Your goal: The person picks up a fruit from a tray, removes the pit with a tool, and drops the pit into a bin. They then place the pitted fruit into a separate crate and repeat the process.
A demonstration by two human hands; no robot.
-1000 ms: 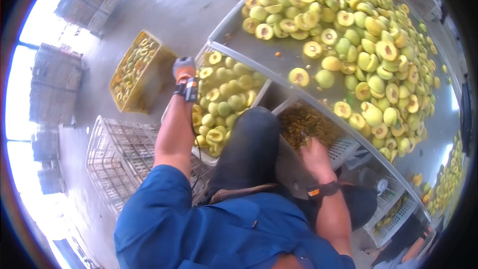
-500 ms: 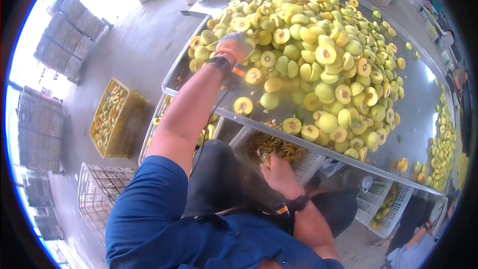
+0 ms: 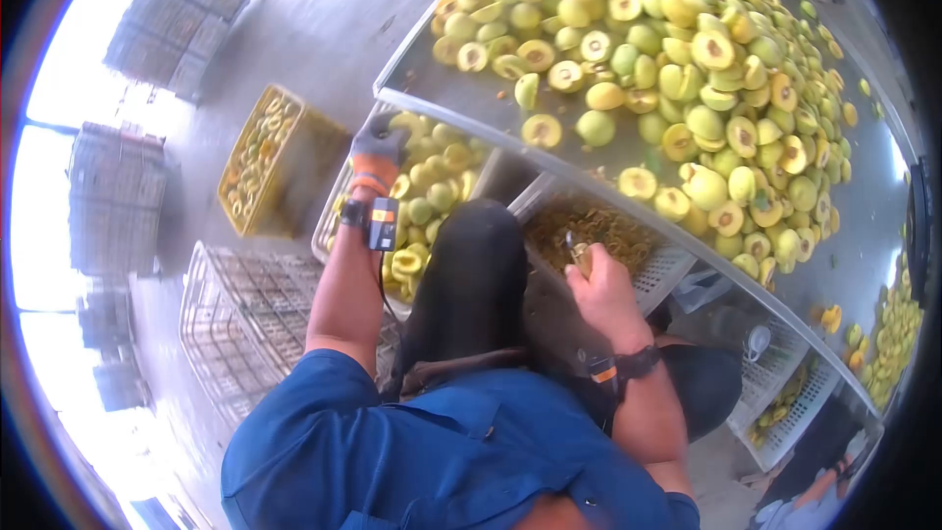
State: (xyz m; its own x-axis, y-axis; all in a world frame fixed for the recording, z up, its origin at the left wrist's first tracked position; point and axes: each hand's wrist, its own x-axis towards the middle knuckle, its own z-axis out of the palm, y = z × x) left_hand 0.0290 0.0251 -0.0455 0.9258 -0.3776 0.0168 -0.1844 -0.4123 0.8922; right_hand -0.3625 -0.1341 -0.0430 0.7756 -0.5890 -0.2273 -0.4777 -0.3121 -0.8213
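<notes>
My left hand (image 3: 380, 152), in a grey and orange glove, is over the rim of a white crate (image 3: 332, 198) filled with halved yellow-green fruit (image 3: 432, 177). Its fingers are blurred, so whether they hold fruit does not show. My right hand (image 3: 603, 290) is bare and closed around the handle of a small tool with a shiny metal tip (image 3: 570, 238). The tool is above a crate of brownish fruit scraps (image 3: 603, 226). A large heap of halved, peach-like fruit (image 3: 687, 79), many with the stone showing, covers much of the metal table (image 3: 471, 88).
A yellow crate (image 3: 319, 152) of cut fruit stands on the floor at left, behind a white lattice crate (image 3: 235, 285). Stacked crates (image 3: 118, 196) are farther left. The table's metal edge (image 3: 589, 182) runs before my knees. Another person's arm (image 3: 819, 486) shows at lower right.
My left hand has moved from the fruit heap on the table down and left to the white crate. My view has shifted. The right hand still holds the tool over the scraps.
</notes>
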